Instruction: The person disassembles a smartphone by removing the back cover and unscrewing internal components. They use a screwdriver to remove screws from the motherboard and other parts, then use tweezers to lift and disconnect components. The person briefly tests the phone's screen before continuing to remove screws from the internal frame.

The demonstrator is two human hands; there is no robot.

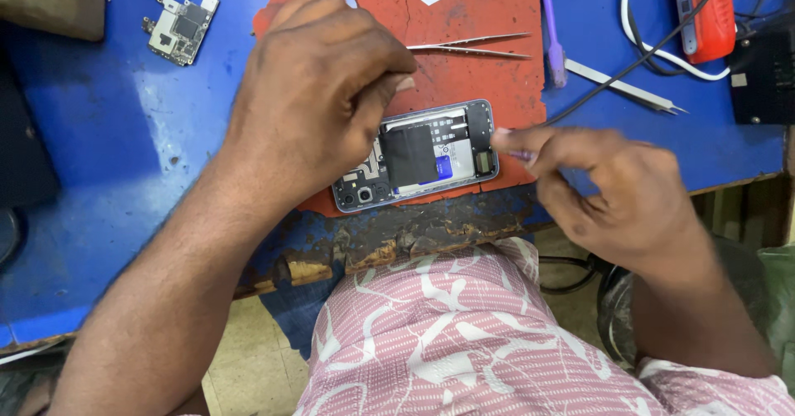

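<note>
We are steadying the opened phone (418, 158) on the red mat (464, 43) with our left hand (315, 93), fingers curled over it; our right hand (617, 192) is pinching a thin purple-tipped tool (522, 155). Its exposed parts look fragile, so we are judging the rim safest to hold.

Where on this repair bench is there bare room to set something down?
Bare blue bench lies left of the left hand, below the circuit board. Crowded: the red mat with opened phone and tweezers, and the cables top right.

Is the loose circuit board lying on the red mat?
No, the circuit board lies on the bare blue table, left of the red mat.
</note>
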